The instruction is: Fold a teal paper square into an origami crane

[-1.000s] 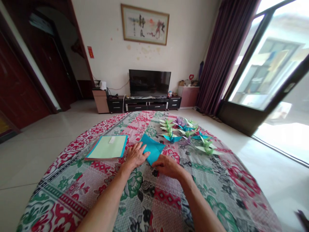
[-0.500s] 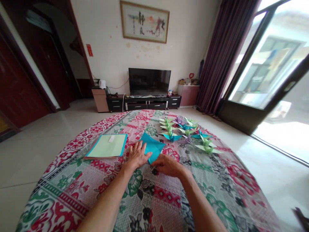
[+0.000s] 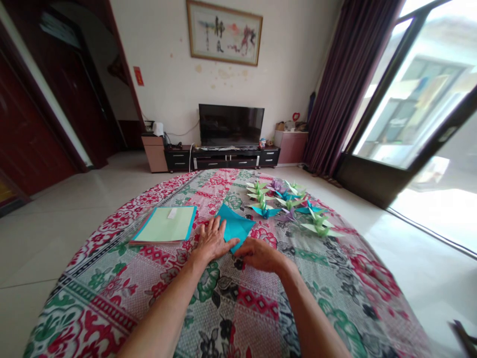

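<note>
The left hand [image 3: 212,242] is lying flat, thumb out, on one blue paper [image 3: 236,227]; the right hand [image 3: 258,254], fingers curled, is resting at the paper's near corner (whether it is pinching, I cannot tell). The paper is lying on one flowered tablecloth [image 3: 257,328], between one stack of sheets [image 3: 164,228] and several folded cranes [image 3: 266,213], at least two purple, two blue.

- The left hand [image 3: 213,241] hides the 8 o'clock edge of the turquoise origami sheet [image 3: 236,223].
- Whether the right hand [image 3: 258,252] pinches its 6 o'clock corner, I can't see.
- Beyond the glass door [image 3: 400,119], 2 o'clock, everything blurs.
- I can't identify the dark object [image 3: 463,336] cut off at 4 o'clock.
</note>
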The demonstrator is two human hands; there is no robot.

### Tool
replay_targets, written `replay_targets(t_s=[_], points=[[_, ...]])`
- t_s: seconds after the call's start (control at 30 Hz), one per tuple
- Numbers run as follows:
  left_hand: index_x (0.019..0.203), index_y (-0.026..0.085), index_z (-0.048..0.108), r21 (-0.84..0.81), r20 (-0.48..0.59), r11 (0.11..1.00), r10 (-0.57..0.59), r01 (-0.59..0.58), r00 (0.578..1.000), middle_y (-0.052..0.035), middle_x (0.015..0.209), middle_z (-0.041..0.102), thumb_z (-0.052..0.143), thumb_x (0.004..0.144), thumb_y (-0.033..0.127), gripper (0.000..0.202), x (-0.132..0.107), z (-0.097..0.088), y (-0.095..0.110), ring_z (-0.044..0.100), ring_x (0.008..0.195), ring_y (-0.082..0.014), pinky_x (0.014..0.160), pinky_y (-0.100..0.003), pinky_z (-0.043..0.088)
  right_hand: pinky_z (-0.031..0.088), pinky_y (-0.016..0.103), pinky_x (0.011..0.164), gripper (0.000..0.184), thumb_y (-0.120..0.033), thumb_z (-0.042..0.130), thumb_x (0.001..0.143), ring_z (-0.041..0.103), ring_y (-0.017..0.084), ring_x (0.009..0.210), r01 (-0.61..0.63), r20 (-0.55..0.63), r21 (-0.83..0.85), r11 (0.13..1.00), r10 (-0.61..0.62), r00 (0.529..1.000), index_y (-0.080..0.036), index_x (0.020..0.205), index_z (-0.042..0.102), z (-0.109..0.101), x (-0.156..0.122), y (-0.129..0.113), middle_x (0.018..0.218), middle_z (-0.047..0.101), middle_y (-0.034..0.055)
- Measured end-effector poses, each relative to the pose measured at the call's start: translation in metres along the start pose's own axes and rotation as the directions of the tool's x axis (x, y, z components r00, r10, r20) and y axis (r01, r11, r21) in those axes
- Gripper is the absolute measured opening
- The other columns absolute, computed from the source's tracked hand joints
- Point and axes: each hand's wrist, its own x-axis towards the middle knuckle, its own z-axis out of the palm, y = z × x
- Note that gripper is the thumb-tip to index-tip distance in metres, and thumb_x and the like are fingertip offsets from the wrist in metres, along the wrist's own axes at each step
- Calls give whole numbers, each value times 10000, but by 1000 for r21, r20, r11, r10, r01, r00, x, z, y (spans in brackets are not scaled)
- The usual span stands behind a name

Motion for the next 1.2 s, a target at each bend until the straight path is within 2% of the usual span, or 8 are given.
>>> replay_targets(t_s=[0.13,0.33,0.57,0.8,0.93,1.2], points=[[1412,158,212,8,0,1000,3,-3,1000,-124,1495,118,227,798,635,778,0,1,0,83,1367,-300,1058,-542,115,315,187,623,269,-37,427,663,453,91,647,3,5,1,1000,-3,1000,-168,706,658,0,-1,1,627,541,-32],[1407,152,225,16,-15,1000,11,-10,1000,-134,1490,137,261,804,611,759,0,2,-1,96,1364,-308,1050,-544,132,301,186,585,269,-50,436,656,445,86,628,-62,-33,-4,998,61,998,-170,734,664,0,-1,-2,664,568,-28],[1411,153,216,4,-9,1000,2,-2,1000,-129,1493,124,270,799,605,763,1,2,-1,82,1367,-302,1056,-543,124,279,184,557,258,-52,434,671,432,75,594,-52,3,-41,998,52,999,-162,689,666,-1,0,-5,624,561,-37],[1414,158,202,11,8,1000,-3,3,1000,-126,1496,109,282,802,594,756,2,2,0,68,1368,-300,1055,-550,112,344,187,611,396,-63,440,685,513,108,667,-114,-92,-9,993,112,989,-220,939,700,2,1,-4,770,646,5],[1413,165,210,7,-5,1000,-2,2,1000,-118,1496,115,258,803,606,754,2,4,0,79,1368,-294,1057,-549,111,321,186,570,439,-49,433,656,477,99,611,-90,-69,-36,995,87,994,-233,962,688,3,2,-7,696,618,-6],[1409,157,219,15,-6,1000,1,-1,1000,-130,1493,126,243,786,649,794,3,3,-1,93,1365,-301,1050,-556,128,272,190,511,400,-47,423,609,418,81,531,-108,-33,-66,992,106,994,-204,865,687,2,4,-13,592,565,-25]])
